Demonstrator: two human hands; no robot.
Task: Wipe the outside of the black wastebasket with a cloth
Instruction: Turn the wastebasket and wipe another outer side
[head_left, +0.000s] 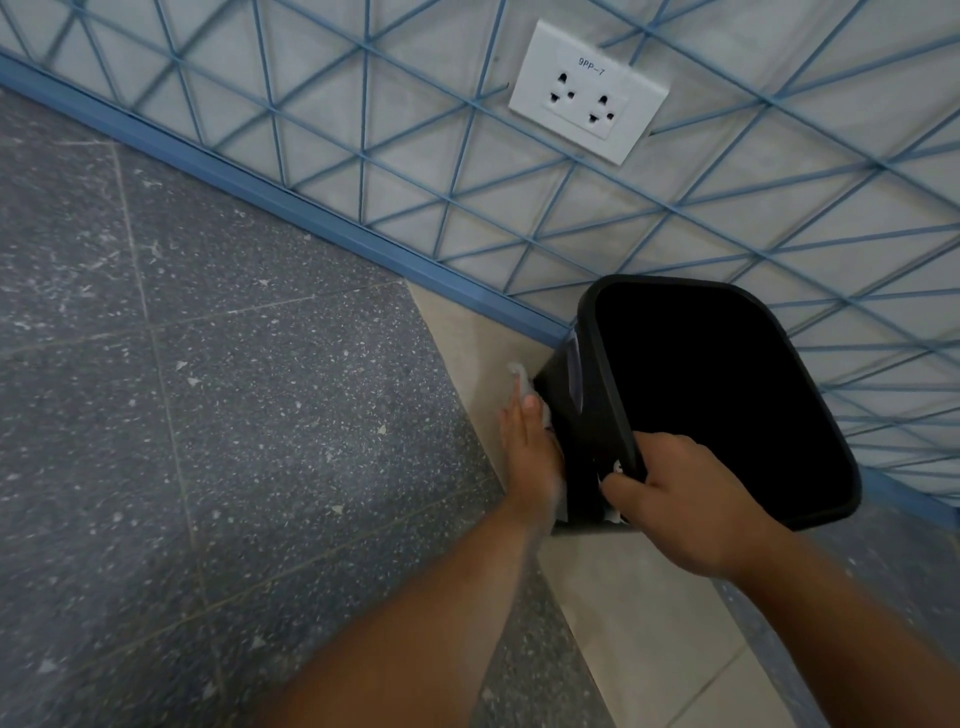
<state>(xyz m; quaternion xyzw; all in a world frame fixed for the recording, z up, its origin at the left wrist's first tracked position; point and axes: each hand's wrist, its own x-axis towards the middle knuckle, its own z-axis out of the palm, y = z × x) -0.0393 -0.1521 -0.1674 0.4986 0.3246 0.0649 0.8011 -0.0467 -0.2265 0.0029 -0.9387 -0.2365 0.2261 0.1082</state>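
Two hands are working: my left hand (530, 441) is pressing the cloth (524, 382) flat-fingered against the wastebasket (587, 415) wall just right of my fingers (531, 402), while my right hand (675, 499) is gripping the near rim.

Wastebasket (727, 395) on the floor (208, 415), right of centre, tilted so its opening faces the camera, just in front of the wall (779, 208) and its baseboard (291, 208). Wall socket (589, 91) above the basket, up and to its left. Left hand (532, 452) flat against the basket's left outer side, cloth (527, 387) between fingers and the basket wall, poking out past the fingertips. Right hand (685, 504) on the near rim, fingers curled over the edge. Lighter floor strip (649, 623) under the basket, running from the wall toward the camera.
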